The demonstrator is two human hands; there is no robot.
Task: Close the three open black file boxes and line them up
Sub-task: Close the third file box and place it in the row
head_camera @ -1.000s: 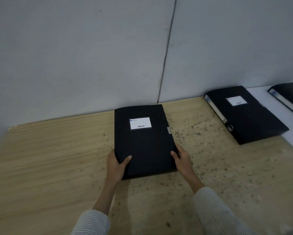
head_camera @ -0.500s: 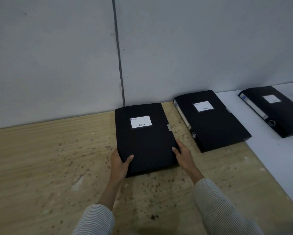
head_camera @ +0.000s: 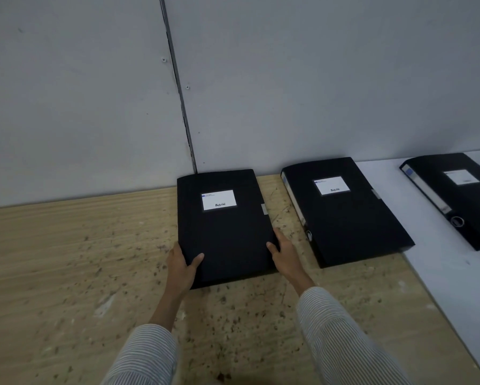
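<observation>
Three black file boxes lie flat and closed along the wall. We hold the nearest file box (head_camera: 225,226) at its near corners: our left hand (head_camera: 182,265) grips the left corner, thumb on the lid and fingers out of sight below the edge; our right hand (head_camera: 284,252) presses against the right edge, thumb on top, fingers closed together along the side. It rests on the speckled wooden bench (head_camera: 66,273), far end touching the wall (head_camera: 289,79). Just beside it to the right sits the middle file box (head_camera: 347,215), angled slightly, spine showing. Farther right, well apart, the far file box (head_camera: 455,198) lies on a white surface (head_camera: 450,273). Each lid carries a white label.
</observation>
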